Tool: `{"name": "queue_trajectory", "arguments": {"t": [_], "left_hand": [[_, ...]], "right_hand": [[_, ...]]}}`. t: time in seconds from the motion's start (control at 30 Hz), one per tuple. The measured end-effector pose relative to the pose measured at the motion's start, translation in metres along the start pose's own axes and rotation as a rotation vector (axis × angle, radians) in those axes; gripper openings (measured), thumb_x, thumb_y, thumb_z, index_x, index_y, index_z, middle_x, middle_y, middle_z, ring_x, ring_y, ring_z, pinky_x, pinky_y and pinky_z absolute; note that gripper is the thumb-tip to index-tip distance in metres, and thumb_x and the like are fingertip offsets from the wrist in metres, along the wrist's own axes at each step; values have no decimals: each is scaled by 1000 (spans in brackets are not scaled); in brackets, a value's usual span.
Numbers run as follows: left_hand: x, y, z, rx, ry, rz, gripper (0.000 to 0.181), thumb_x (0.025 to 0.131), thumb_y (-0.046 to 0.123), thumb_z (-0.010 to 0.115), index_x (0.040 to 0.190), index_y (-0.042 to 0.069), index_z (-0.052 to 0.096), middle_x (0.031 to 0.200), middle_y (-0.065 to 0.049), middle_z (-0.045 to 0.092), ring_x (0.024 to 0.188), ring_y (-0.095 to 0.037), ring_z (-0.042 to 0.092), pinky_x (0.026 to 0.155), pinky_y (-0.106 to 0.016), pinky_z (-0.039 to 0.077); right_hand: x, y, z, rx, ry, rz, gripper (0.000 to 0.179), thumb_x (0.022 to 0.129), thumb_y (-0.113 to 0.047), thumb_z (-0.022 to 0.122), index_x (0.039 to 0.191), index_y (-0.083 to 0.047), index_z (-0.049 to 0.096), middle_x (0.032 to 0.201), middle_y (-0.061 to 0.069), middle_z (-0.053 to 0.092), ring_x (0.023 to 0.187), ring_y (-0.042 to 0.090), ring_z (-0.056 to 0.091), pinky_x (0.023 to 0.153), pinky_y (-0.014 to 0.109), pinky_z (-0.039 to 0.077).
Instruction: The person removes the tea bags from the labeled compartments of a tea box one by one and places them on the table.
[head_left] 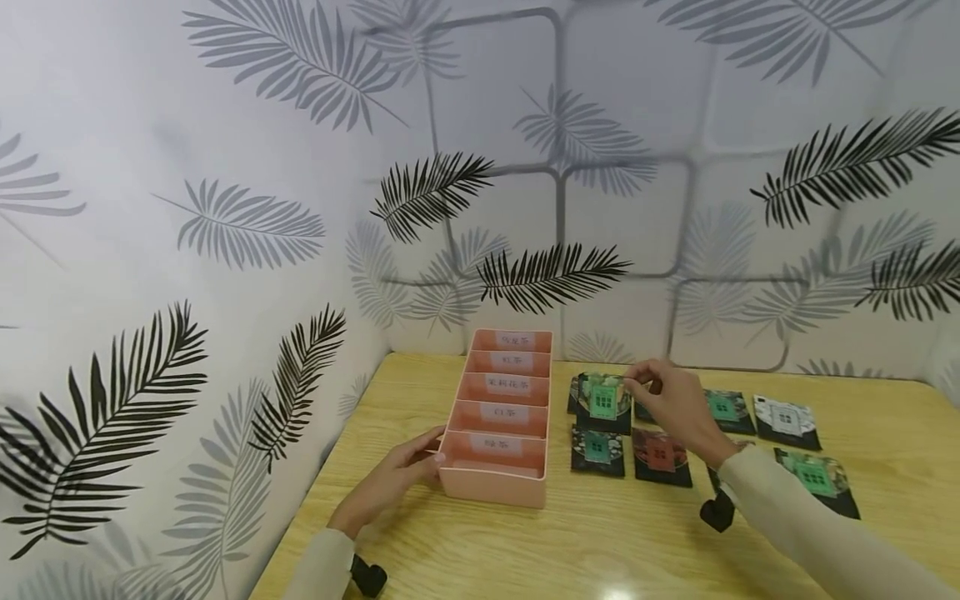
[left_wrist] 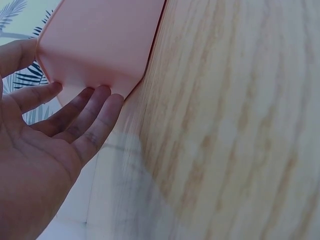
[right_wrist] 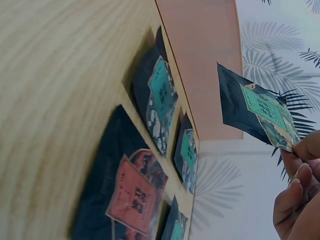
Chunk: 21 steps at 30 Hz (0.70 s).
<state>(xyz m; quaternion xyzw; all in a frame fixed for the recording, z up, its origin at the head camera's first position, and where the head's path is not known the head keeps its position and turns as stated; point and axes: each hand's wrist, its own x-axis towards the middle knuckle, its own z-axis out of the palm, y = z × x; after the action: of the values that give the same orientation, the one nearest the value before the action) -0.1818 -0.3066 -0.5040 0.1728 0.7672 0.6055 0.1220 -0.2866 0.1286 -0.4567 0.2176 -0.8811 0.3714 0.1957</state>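
Note:
In the head view a pink divided box with labelled compartments stands on the table. At its near left corner my left hand holds the wall; in the left wrist view several fingertips press the outside of the box and the thumb reaches its rim. My right hand pinches a black tea sachet with a green label by its edge, raised above the other sachets. The right wrist view shows this sachet tilted between thumb and fingers of the right hand.
Right of the box lie several flat sachets: one teal-labelled, one red-labelled, one white-labelled and a green-labelled one near the right sleeve. A patterned wall rises behind the wooden table.

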Motion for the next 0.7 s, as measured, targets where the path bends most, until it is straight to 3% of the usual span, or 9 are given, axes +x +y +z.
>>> {"name": "queue_trajectory", "arguments": {"t": [0.27,0.53,0.7], "left_hand": [[-1,2,-1,-12,-6,-15,55,102,28,47,152,21,26,140,-12,45,117,-26,52,95,-48,45],[0,1,-2,-26,-25,8,55,102,25,46,153,20,25,140,-12,45,116,-29,53,93,-47,47],[-1,2,0,-26,-16,-1,55,102,26,47,152,22,26,140,-11,45,117,-28,53,94,-49,46]], "right_hand": [[-17,3,2,-4,-63,46,12,93,-32,63,99,-22,65,78,-3,65,52,10,50,46,28,40],[-34,2,2,58,-138,118,13,93,-37,61,98,-25,64,78,-2,66,61,13,59,53,29,46],[-46,0,1,69,-180,165,12,93,-37,62,97,-26,65,78,-2,66,60,14,57,50,29,44]]}}
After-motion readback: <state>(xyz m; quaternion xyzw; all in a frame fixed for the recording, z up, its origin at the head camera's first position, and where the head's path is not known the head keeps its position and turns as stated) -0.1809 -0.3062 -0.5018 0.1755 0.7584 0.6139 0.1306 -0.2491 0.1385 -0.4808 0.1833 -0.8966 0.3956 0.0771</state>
